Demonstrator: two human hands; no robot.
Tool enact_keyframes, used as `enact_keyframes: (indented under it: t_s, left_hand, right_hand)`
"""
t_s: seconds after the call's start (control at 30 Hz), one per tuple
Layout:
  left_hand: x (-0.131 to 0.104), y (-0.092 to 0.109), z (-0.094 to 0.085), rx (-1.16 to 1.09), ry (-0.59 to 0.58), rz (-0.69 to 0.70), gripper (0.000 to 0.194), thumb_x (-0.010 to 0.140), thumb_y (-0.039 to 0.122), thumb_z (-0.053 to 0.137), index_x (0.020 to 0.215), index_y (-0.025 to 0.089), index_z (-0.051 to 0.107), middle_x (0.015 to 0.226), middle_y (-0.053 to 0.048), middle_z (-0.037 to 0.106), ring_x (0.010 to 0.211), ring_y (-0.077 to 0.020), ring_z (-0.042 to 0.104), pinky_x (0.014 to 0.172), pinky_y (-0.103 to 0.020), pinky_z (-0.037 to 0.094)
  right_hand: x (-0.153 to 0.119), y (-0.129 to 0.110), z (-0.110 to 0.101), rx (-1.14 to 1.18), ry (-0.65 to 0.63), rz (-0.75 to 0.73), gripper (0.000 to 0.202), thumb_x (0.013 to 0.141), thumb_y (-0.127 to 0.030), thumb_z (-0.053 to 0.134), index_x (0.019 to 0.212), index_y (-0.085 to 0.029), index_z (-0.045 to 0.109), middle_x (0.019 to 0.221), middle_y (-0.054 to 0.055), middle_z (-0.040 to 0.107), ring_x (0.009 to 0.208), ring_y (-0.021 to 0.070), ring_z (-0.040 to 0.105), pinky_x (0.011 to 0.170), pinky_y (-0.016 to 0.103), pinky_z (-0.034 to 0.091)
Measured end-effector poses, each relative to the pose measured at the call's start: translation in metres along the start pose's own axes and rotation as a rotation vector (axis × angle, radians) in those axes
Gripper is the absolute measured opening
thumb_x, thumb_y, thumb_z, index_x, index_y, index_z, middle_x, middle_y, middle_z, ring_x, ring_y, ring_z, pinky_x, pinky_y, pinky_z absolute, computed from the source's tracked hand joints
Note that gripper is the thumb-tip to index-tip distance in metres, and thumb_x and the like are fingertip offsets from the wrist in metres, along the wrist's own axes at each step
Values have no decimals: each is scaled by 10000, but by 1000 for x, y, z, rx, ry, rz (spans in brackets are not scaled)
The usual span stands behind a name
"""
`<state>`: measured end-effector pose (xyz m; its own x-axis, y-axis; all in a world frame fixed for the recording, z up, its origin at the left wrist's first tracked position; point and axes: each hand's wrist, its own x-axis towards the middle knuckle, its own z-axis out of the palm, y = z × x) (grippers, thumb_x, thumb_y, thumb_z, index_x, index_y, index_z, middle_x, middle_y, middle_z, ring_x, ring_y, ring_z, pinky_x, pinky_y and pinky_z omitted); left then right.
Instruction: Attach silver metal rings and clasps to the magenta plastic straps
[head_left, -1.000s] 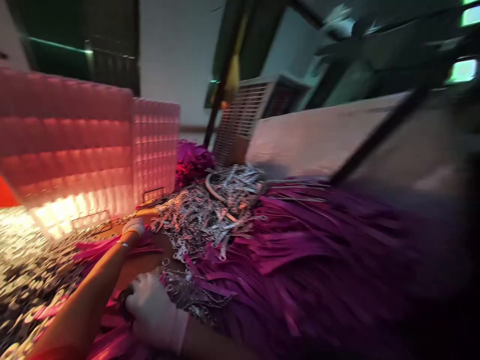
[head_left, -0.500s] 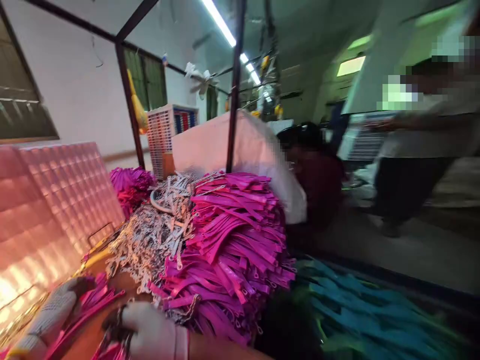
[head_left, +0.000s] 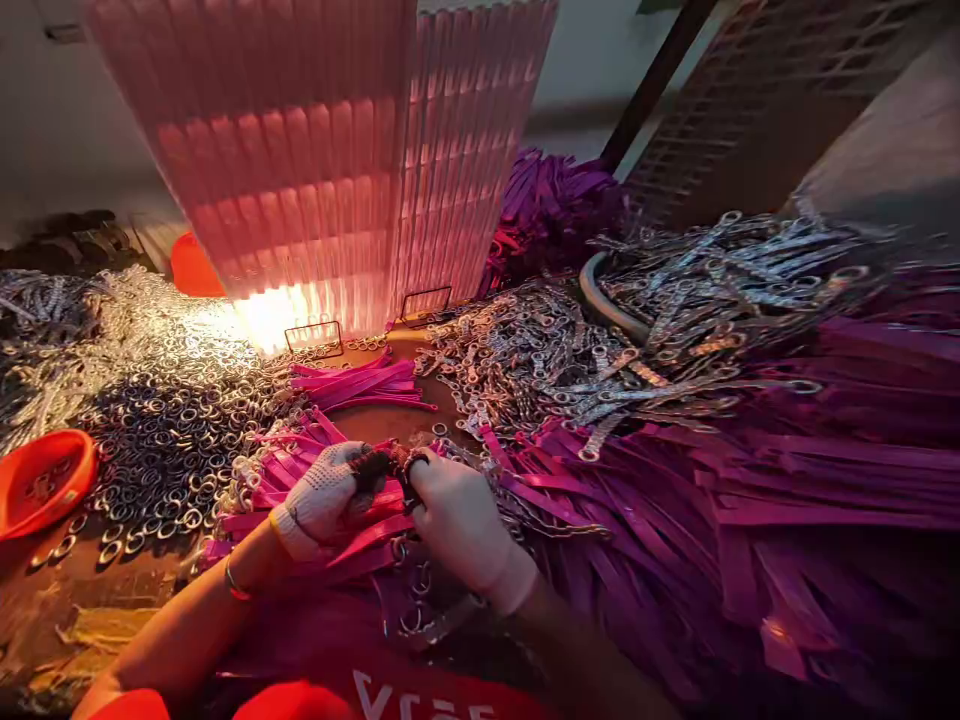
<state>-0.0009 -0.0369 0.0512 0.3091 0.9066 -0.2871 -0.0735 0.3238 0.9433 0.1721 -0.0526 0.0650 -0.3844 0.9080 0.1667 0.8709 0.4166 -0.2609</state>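
In the middle of the head view, my left hand [head_left: 326,495] and my right hand [head_left: 461,520] meet with fingers pinched together. Both wear white gloves with dark, stained fingertips. What lies between the fingers is too small and shaded to make out. Under and around my left hand spread flat magenta straps [head_left: 360,385]. Metal rings and chain pieces [head_left: 416,590] show just below the fingers. A mound of metal chain pieces [head_left: 517,350] lies beyond my right hand. To the left is a heap of loose metal rings [head_left: 180,450].
Ribbed translucent panels [head_left: 300,180] stand upright at the back, with a bright glow at their foot. A red bowl [head_left: 49,485] sits at the far left. Large piles of purple-magenta straps [head_left: 787,510] fill the right side. A dark post [head_left: 652,85] rises behind.
The view has swung left and down, from the room and a standing person to the work surface. My two hands, apart before, are now together at the fingertips.
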Motion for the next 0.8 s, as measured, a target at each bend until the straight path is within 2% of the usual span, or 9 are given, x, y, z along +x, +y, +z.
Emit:
enact_keyframes:
  t_s: [0.1,0.17,0.27,0.37,0.47,0.57,0.67,0.73,0.8]
  left_hand:
    - [-4,2,1,70,-11,38,353,876,456,590,683,178,488,512,68,390,401,-47,271,391,-192,195]
    - [-5,5,1,278,9,133,309,898,395,558,693,168,514,556,48,439,462,-61,327,440,-199,244]
    - [-6,6,-1,699,49,319,249,909,282,529,700,150,561,633,4,547,574,-95,440,527,-226,290]
    - [-5,-4,-5,888,46,356,184,905,195,515,740,149,578,678,-5,601,601,-110,491,555,-243,298]
    - [-5,-20,-9,906,14,331,140,897,131,503,795,149,599,711,-7,626,622,-119,530,574,-238,343]
    - [-5,-32,-10,990,-39,321,99,869,110,522,852,146,613,732,-15,629,642,-137,559,584,-240,386]
    - [-5,-38,-9,1044,-108,292,160,811,79,538,928,131,634,807,-47,663,698,-175,601,635,-269,449]
    - [-5,-40,-9,870,-102,279,181,824,77,513,934,123,649,852,-65,689,748,-185,621,682,-280,482]
    - [-5,-42,-10,584,-62,261,170,873,126,499,911,117,664,856,-70,702,760,-177,625,699,-273,496]
  right_hand:
    - [2,-4,-3,-71,-42,16,224,752,-46,505,860,-161,664,866,87,682,738,188,582,630,308,293]
    - [2,-3,0,-101,-31,1,189,744,-56,515,822,-162,651,835,83,671,699,182,563,610,314,275]
    - [-2,0,12,-158,59,-57,151,731,-58,512,732,-165,619,765,83,638,634,176,513,588,328,245]
    - [-7,6,28,-177,164,-126,158,719,-58,496,715,-163,614,727,82,611,610,177,472,580,330,236]
    - [-10,14,41,-126,216,-186,207,692,-53,472,772,-155,634,729,73,603,621,179,461,579,314,256]
    - [-10,21,51,-36,248,-236,210,667,-52,443,729,-166,608,688,53,581,606,169,454,575,293,285]
    - [-11,25,56,2,284,-242,221,679,-59,424,730,-168,610,659,48,572,581,172,457,565,290,298]
    - [-12,25,53,3,233,-202,273,703,-62,420,826,-154,645,681,57,591,606,187,495,579,290,320]
    - [-10,24,43,18,76,-168,354,731,-67,430,994,-139,656,755,72,634,676,206,552,622,289,360]
